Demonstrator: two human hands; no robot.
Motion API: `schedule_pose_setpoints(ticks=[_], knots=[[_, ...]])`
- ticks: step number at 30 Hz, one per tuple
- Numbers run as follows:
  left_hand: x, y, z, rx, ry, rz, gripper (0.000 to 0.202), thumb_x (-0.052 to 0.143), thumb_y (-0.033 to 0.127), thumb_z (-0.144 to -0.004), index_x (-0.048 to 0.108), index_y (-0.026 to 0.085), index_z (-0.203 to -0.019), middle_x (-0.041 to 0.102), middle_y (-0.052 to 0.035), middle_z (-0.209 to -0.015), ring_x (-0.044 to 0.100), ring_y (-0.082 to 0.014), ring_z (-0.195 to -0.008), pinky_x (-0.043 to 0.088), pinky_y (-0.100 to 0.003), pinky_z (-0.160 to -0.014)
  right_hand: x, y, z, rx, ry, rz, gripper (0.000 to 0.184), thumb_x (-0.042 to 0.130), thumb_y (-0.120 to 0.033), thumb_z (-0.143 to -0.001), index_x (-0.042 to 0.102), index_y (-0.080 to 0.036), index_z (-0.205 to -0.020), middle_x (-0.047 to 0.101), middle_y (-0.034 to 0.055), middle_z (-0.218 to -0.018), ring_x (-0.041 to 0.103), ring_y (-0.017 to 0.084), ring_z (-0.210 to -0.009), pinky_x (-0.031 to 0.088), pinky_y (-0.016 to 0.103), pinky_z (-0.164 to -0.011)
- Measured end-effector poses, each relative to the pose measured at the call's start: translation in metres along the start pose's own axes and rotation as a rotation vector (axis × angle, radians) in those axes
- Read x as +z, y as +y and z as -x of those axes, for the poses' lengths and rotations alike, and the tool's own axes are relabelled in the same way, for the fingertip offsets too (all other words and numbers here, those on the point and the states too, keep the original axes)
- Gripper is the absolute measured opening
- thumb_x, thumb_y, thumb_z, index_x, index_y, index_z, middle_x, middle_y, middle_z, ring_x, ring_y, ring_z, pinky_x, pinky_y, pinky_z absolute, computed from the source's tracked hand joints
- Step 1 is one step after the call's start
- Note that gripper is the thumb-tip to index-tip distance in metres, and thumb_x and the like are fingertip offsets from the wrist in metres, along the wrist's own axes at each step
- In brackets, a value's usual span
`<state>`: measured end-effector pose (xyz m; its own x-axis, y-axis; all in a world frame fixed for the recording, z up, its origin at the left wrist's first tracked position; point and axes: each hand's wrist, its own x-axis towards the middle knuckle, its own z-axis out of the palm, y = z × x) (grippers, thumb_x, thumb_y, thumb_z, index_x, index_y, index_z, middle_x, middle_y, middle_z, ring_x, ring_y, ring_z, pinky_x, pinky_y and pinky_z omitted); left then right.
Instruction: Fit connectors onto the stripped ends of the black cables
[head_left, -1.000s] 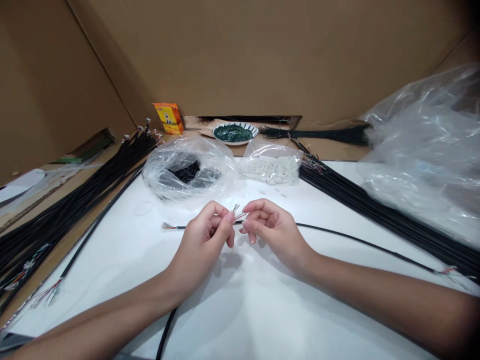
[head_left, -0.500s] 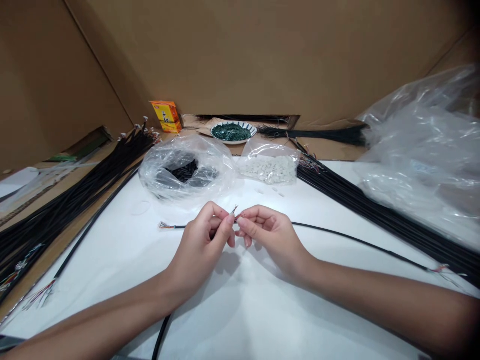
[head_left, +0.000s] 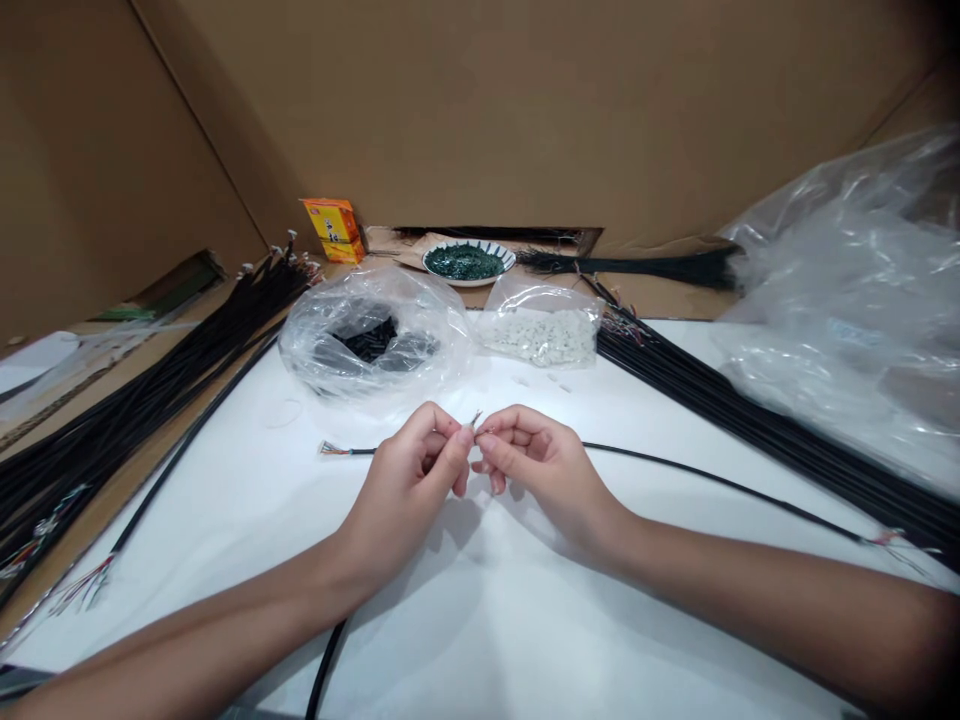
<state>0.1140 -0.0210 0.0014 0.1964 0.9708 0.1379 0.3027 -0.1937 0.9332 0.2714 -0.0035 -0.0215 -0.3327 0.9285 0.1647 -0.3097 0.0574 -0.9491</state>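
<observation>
Head view, left hand (head_left: pixel 401 470) and right hand (head_left: pixel 538 457) curled, pinching fine wires (head_left: pixel 475 421)

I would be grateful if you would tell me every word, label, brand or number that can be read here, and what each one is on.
Orange and yellow box: printing and a small picture, too small and blurred to read.
Pale blue label on the clear plastic sheeting: too blurred to read.
Nothing else shows legible text.
</observation>
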Motion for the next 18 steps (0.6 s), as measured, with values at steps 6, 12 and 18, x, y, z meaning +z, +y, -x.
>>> schedule_pose_setpoints(ticks=[6,12,18], knots=[[-0.0002,-0.001,-0.0006,-0.004,0.007,0.017,0.03,0.046,0.045,-0.09,0.042,0.018,-0.079,0.051,0.0078,-0.057,0.037,-0.0013,-0.047,0.028,-0.015,-0.046,-0.0018,-0.0009,-0.0004,-0.063,0.016,0.044,0.019,0.067,-0.027,-0.082,0.054,-0.023,-0.095,0.057,-0.008,-0.062,0.054,0.004,-0.056,0.049,0.021,-0.065],[-0.0012,-0.0003,-0.0018,-0.03,-0.013,0.079,0.03,0.047,0.045,-0.09,0.043,0.017,-0.079,0.052,0.0066,-0.059,0.036,-0.0016,-0.047,0.027,-0.015,-0.046,-0.0023,-0.0049,0.0002,-0.098,0.053,0.131,0.018,0.069,-0.028,-0.08,0.057,-0.021,-0.092,0.06,-0.0051,-0.065,0.054,0.005,-0.057,0.047,0.015,-0.055],[-0.0025,0.0017,-0.0012,-0.033,-0.012,0.137,0.031,0.047,0.045,-0.09,0.041,0.017,-0.078,0.051,0.0061,-0.057,0.033,-0.002,-0.046,0.024,-0.016,-0.045,-0.0043,-0.0059,0.0,-0.106,0.039,0.209,0.015,0.069,-0.028,-0.079,0.062,-0.021,-0.09,0.061,-0.0035,-0.07,0.055,0.005,-0.06,0.047,0.015,-0.057]])
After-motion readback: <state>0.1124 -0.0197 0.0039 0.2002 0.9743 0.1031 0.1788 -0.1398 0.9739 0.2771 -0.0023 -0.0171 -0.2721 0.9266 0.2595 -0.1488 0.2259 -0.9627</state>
